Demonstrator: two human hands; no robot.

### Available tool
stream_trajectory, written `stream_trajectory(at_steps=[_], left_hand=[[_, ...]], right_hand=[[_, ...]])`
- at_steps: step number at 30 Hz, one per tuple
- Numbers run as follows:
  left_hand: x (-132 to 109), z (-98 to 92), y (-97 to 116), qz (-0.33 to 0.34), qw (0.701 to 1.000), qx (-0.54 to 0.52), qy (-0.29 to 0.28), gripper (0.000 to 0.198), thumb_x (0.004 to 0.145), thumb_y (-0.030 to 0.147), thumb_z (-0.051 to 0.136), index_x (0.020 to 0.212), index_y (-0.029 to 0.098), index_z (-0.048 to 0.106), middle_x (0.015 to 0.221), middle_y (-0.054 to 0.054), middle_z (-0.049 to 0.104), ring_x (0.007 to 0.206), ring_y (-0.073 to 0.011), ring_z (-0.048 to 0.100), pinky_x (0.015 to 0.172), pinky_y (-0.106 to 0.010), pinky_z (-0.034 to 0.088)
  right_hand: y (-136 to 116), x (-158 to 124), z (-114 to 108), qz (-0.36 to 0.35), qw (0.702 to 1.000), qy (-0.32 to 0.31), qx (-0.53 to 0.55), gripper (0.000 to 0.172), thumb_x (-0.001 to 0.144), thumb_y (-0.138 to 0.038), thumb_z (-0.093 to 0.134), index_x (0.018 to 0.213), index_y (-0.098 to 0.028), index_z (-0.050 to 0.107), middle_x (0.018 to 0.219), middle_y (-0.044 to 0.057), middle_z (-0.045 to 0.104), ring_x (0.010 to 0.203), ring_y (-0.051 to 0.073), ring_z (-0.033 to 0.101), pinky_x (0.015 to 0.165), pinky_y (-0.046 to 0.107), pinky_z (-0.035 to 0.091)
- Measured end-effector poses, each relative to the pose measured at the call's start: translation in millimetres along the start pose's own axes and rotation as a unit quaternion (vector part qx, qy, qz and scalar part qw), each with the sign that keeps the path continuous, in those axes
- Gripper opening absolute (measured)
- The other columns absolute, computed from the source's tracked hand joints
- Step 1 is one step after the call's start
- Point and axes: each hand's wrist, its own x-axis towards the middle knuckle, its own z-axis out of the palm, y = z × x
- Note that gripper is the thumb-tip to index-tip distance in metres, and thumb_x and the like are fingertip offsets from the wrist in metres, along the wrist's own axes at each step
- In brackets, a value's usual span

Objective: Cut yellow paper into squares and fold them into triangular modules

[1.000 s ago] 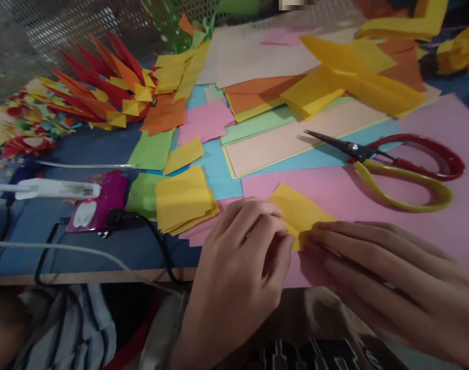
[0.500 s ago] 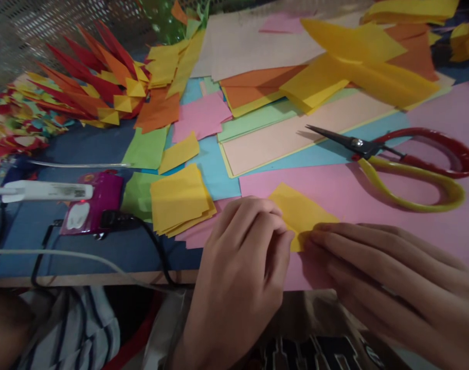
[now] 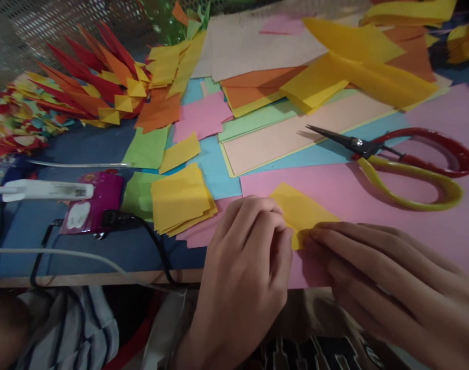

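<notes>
A yellow piece of paper lies on a pink sheet near the table's front edge, and its near side looks folded. My left hand has its fingers curled closed on the paper's left edge. From the right, my right hand pinches the near right edge, fingers long and pressed together. The fingertips of both hands partly cover the paper. Left of my left hand sits a stack of yellow paper squares. Scissors with one red and one yellow handle lie beyond my right hand.
A purple power adapter with a white plug and cables stands at the left. Red and orange folded paper spikes lie far left. Coloured strips and a large yellow folded paper cover the back. Someone's striped clothing shows lower left.
Almost nothing differs. Both hands keep their hold on the yellow paper, and the whole view has shifted very slightly.
</notes>
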Motion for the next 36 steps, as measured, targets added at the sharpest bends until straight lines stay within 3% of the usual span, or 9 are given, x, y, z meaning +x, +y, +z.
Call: stream_trajectory(at_steps=[5,8,11,13,17,21,27,32,36], left_hand=[[-2,1.1,-2,0.013,1.0,0.01,0.0,0.014,0.107,0.004,0.064,0.1,0.016,0.065,0.108,-0.004,0.069,0.11,-0.0154,0.064,0.105,-0.033,0.053],[-13,2.0,-7,0.096,0.994,0.046,0.032,0.014,0.102,0.005,0.073,0.112,0.013,0.071,0.117,-0.007,0.074,0.12,-0.019,0.067,0.112,-0.036,0.055],[-28,1.5,-14,0.181,0.974,0.122,0.061,0.022,0.097,0.022,0.085,0.116,0.015,0.077,0.123,-0.009,0.079,0.128,-0.0261,0.065,0.113,-0.044,0.054],[-35,-0.3,-19,0.185,0.967,0.159,0.07,0.021,0.096,0.03,0.086,0.112,0.018,0.079,0.122,-0.009,0.081,0.124,-0.0285,0.066,0.11,-0.047,0.053],[-46,-7.0,-25,0.167,0.964,0.17,0.122,0.013,0.095,0.026,0.081,0.104,0.018,0.08,0.113,-0.012,0.084,0.114,-0.0322,0.071,0.098,-0.05,0.056],[-51,-9.0,-21,0.165,0.952,0.197,0.168,0.009,0.097,0.022,0.077,0.105,0.019,0.079,0.099,-0.007,0.083,0.098,-0.0261,0.071,0.088,-0.043,0.057],[-41,7.5,-12,0.188,0.964,0.175,0.069,0.03,0.107,0.022,0.067,0.134,0.011,0.075,0.127,-0.009,0.083,0.118,-0.0253,0.07,0.104,-0.042,0.052],[-33,3.4,-19,0.222,0.96,0.166,0.038,0.03,0.108,0.027,0.07,0.13,0.007,0.075,0.131,-0.012,0.082,0.124,-0.0285,0.07,0.108,-0.046,0.05],[-29,-6.2,-19,0.251,0.948,0.193,0.04,0.029,0.105,0.032,0.08,0.123,0.01,0.078,0.126,-0.009,0.084,0.118,-0.0302,0.073,0.104,-0.048,0.05]], right_hand=[[-3,2,4,0.001,1.0,0.001,0.0,0.027,0.103,-0.008,0.06,0.125,-0.01,0.076,0.148,0.015,0.07,0.14,0.037,0.063,0.115,0.054,0.054],[-6,6,5,0.014,1.0,0.011,0.013,0.02,0.101,-0.011,0.067,0.118,-0.009,0.076,0.142,0.014,0.071,0.135,0.036,0.064,0.115,0.052,0.051],[-7,10,5,0.014,1.0,0.012,0.017,0.017,0.102,-0.015,0.067,0.115,-0.008,0.076,0.14,0.015,0.072,0.129,0.036,0.065,0.111,0.052,0.053],[-7,11,5,0.012,1.0,0.014,0.003,0.017,0.102,-0.015,0.067,0.114,-0.008,0.076,0.137,0.015,0.073,0.126,0.036,0.066,0.107,0.052,0.055],[-7,11,7,0.029,0.999,0.021,-0.013,0.018,0.1,-0.01,0.069,0.116,-0.01,0.077,0.135,0.015,0.075,0.129,0.036,0.067,0.107,0.05,0.057],[-13,13,8,0.038,0.999,0.028,-0.008,0.019,0.099,-0.008,0.068,0.117,-0.008,0.076,0.138,0.017,0.074,0.134,0.038,0.066,0.11,0.053,0.057],[-34,16,3,0.078,0.995,0.029,-0.06,0.032,0.101,-0.009,0.063,0.131,-0.003,0.074,0.133,0.018,0.078,0.113,0.036,0.069,0.096,0.055,0.058],[-26,13,-11,0.081,0.996,0.037,0.012,0.032,0.105,-0.009,0.063,0.136,-0.011,0.072,0.138,0.009,0.076,0.126,0.026,0.067,0.114,0.04,0.053],[-2,14,-19,0.057,0.998,0.019,-0.02,0.037,0.106,-0.011,0.064,0.143,-0.014,0.069,0.149,0.008,0.072,0.137,0.026,0.066,0.123,0.042,0.049]])
